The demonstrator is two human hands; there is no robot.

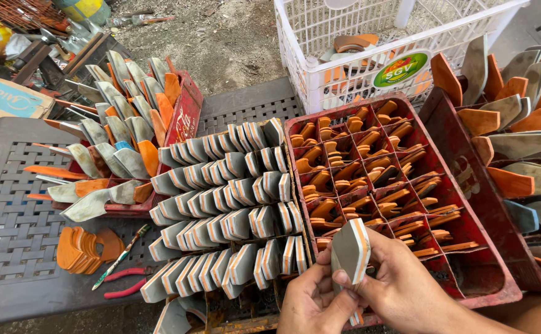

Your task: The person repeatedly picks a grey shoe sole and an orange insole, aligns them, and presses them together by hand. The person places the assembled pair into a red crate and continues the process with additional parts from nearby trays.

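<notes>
Both hands pinch one grey-and-orange wedge (351, 249), standing on end over the near edge of the red crate (499, 272). The right hand (400, 284) grips from the right, the left hand (310, 303) from below (stacked rows of wedges (221, 204) lie just left).

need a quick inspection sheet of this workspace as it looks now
surface: dark plastic lattice table, partly bare at left
job's things: grey block with orange and white layers; rows of similar grey blocks; red divided crate holding orange pieces
clutter: red-handled pliers, stack of orange pieces, white basket, cardboard box
grippers: left hand and right hand both grip the block
cables: nothing seen
surroundings: dirt ground, scrap at upper left
</notes>
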